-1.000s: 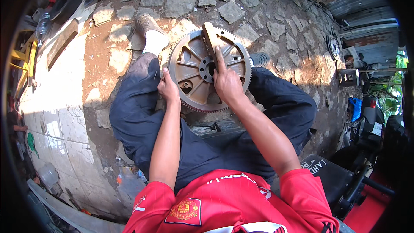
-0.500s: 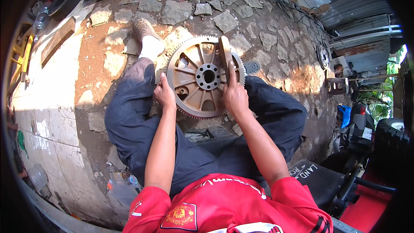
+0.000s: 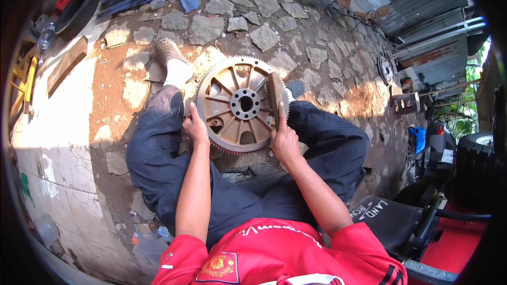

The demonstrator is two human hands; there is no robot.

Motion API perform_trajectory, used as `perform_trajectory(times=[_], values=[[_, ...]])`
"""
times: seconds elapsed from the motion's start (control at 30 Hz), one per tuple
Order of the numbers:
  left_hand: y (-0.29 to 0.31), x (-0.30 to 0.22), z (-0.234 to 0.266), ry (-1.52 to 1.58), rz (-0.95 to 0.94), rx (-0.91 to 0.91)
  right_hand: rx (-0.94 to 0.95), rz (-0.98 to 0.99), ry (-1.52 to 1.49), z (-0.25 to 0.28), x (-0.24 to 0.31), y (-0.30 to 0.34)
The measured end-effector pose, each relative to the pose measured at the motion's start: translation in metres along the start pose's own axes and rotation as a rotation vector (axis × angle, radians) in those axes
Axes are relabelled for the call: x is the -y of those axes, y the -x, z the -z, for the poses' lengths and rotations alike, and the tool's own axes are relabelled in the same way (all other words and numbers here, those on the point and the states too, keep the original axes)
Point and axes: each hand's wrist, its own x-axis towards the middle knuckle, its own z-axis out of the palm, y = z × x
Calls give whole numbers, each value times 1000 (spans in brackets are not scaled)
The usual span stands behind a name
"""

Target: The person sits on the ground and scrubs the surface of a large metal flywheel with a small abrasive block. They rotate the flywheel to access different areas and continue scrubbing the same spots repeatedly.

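Note:
A large, brownish metal flywheel (image 3: 223, 104) with a toothed rim, spokes and a bolt-holed hub stands tilted toward me between my legs. My left hand (image 3: 196, 127) is closed on its lower left rim, thumb up along the edge. In my right hand (image 3: 287, 144) is a long brown bar (image 3: 276, 97), shaped like the wooden back of a brush, with the index finger stretched along it. The bar lies over the flywheel's right side, near the rim. Its underside is hidden, so I cannot tell whether it has bristles.
Uneven stone paving (image 3: 206, 29) spreads ahead. On the left are pale tiles (image 3: 68, 179), a wooden plank (image 3: 67, 66) and a tyre (image 3: 77, 15). Another round metal disc (image 3: 386, 70) leans at the right. A black seat (image 3: 383, 221) is close by my right side.
My right hand has drawn the brown bar toward me and slightly right across the flywheel. The flywheel and my left hand keep their places; the whole view has shifted a little.

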Motion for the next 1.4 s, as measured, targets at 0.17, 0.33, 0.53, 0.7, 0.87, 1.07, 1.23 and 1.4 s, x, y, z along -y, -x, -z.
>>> perform_trajectory(times=[0.17,0.33,0.53,0.7,0.87,1.07,1.23,1.4], values=[[-10,7,2,-144,-262,-117,252,-88,37,73,-27,71],[9,-26,15,-56,-491,-42,-8,-372,-412,88,-66,85],[54,-52,14,-25,-869,357,53,-472,-497,34,-81,41],[80,-53,21,-149,-588,733,255,-436,-311,-27,-110,34],[95,-34,28,-210,-410,789,361,-224,-256,-37,-118,24],[92,-39,24,-102,-401,913,262,-125,-126,-17,-83,34],[121,-60,43,-242,-316,968,143,-31,-530,33,-32,38],[134,-38,48,-123,-247,972,275,-48,-1055,5,10,36]])
